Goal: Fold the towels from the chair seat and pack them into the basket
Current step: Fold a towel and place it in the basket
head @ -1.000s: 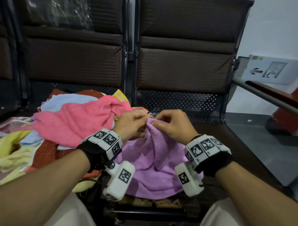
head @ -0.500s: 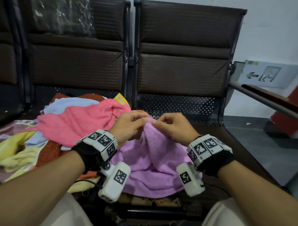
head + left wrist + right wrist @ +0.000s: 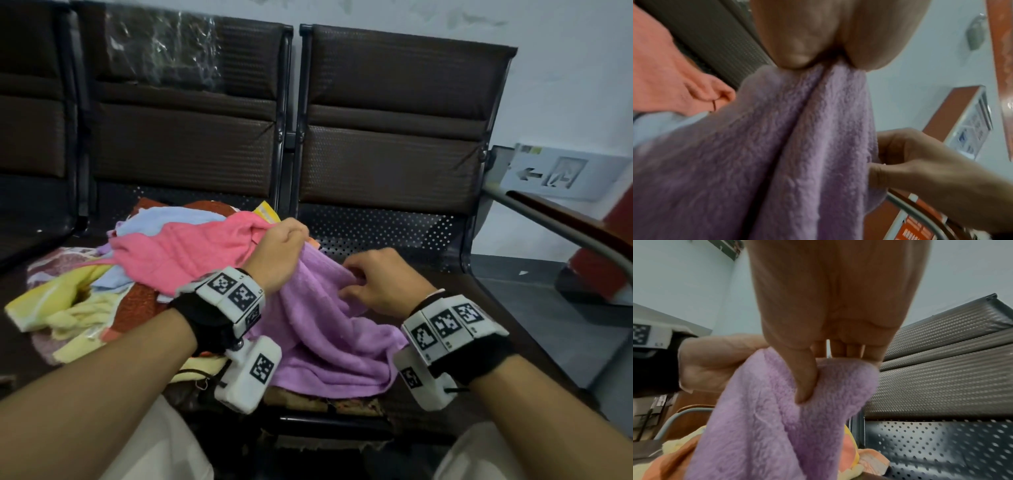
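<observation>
No basket shows in any view; the loose towels (image 3: 113,274) lie heaped on the left chair seat (image 3: 534,308), a pink towel (image 3: 185,250) on top. Half a second ago my hands pinched the purple towel (image 3: 329,329) close together at one point; now they have drawn apart. My left hand (image 3: 279,251) grips its bunched top edge, raised. My right hand (image 3: 380,282) pinches the edge lower to the right, thumb pressed into the pile against curled fingers (image 3: 838,350).

Both forearms reach forward, the left hand (image 3: 279,250) raised with curled fingers (image 3: 795,53) pinching the fuzzy lilac terry towel (image 3: 329,329), the right hand (image 3: 380,281) lower, gripping its edge.
</observation>
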Demonstrator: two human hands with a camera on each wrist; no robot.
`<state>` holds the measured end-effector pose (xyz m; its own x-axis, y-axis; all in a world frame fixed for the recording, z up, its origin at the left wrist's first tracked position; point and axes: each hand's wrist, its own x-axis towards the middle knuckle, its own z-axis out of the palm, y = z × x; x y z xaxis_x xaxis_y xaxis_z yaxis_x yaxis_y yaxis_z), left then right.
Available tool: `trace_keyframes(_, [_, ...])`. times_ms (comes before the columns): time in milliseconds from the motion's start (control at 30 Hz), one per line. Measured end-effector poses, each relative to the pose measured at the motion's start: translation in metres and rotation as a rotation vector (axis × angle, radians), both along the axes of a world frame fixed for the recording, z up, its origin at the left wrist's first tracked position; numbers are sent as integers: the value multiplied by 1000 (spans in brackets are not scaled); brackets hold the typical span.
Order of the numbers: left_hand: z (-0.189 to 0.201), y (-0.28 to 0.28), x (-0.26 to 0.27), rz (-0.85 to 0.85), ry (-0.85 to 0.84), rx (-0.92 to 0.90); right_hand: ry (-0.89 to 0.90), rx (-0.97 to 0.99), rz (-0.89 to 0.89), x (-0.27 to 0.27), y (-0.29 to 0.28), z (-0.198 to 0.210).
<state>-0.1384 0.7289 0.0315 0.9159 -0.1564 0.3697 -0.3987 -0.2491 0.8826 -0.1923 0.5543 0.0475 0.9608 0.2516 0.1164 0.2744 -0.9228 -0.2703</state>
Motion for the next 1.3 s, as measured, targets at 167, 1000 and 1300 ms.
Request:
trace_keyframes(167, [8, 4, -20, -267, -120, 359, -41, -130, -60, -13, -11, 1])
trace_keyframes(1000, [145, 9, 67, 146, -217, 725, -269, 675, -334, 73, -32, 132])
trace_keyframes(1300, [160, 0, 75, 182, -370, 470, -482, 760, -309, 75, -43, 137])
